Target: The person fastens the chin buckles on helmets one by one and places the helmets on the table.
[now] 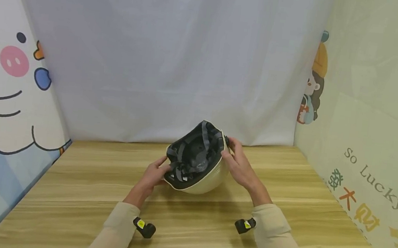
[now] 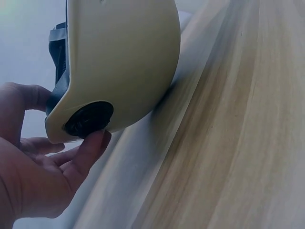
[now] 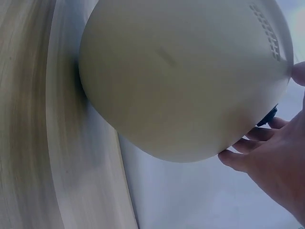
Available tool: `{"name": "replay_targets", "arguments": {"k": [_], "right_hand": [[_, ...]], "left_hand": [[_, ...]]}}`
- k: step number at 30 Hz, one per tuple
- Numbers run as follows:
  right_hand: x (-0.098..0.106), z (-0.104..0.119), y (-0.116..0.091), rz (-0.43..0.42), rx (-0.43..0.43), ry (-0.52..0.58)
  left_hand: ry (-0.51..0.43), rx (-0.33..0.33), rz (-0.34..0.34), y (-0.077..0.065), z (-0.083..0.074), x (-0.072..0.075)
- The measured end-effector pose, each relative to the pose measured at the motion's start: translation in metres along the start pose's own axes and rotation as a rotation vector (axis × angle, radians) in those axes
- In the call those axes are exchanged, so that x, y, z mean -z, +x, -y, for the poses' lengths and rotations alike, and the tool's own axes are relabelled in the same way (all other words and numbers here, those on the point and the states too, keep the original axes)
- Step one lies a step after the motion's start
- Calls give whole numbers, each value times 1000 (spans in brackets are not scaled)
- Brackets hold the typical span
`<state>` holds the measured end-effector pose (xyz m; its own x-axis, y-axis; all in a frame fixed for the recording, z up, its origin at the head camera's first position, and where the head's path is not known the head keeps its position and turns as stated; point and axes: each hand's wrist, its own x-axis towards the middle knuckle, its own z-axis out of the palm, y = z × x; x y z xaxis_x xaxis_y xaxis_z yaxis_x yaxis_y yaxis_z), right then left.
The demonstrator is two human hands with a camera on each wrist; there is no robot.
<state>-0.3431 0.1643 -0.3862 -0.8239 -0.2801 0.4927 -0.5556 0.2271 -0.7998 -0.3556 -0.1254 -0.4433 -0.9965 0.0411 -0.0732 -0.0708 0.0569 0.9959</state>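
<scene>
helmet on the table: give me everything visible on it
The helmet is a cream, smooth, hard-looking shell with a dark padded lining and grey webbing straps inside. It rests on its crown on the wooden table, opening tipped up toward the camera. A round black knob sits on one side near the rim, and small vent perforations show on the shell. The left hand holds its left rim, fingers by the knob; the right hand holds the right rim.
</scene>
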Motion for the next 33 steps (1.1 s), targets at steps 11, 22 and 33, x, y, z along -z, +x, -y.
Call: {"name": "replay_targets", "arguments": {"k": [11, 22, 33], "right_hand": [[2, -4, -5, 73, -20, -37], [5, -9, -10, 70, -76, -42], [11, -15, -15, 182, -179, 64]], "left_hand": [[-151, 28, 107, 3, -5, 1], [-124, 5, 180, -4, -9, 3], [-140, -46, 198, -5, -12, 12]]}}
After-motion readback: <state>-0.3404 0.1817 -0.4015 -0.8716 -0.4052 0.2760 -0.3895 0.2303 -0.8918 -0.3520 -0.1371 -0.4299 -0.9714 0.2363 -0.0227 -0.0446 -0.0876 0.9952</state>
